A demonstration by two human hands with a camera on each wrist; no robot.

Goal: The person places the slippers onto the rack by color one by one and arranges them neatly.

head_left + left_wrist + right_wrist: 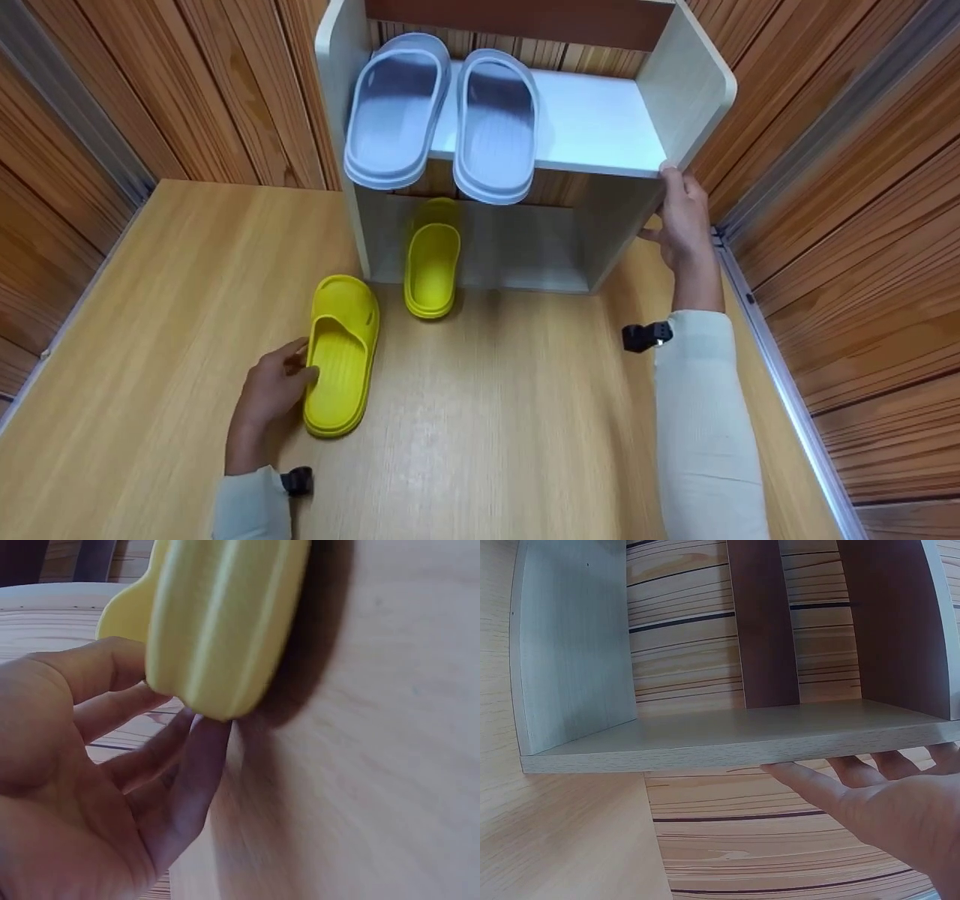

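Note:
My left hand (274,386) pinches a yellow slipper (337,390) by its left edge, with the thumb over the rim. In the left wrist view, the fingers meet the lower edge of that slipper (225,630). A second yellow slipper (433,262) stands partly inside the lower compartment of a small shelf, its heel reaching past the front edge. On the right, my right hand (684,217) rests against the outside of the shelf's side panel (630,217). The right wrist view shows its fingers (806,784) extended and touching that panel.
Two grey slippers (396,112) sit side by side on the upper shelf board (592,112), heels overhanging its front. Wood-plank walls (862,247) enclose the wooden surface (487,420). A metal strip (787,390) runs along the right edge.

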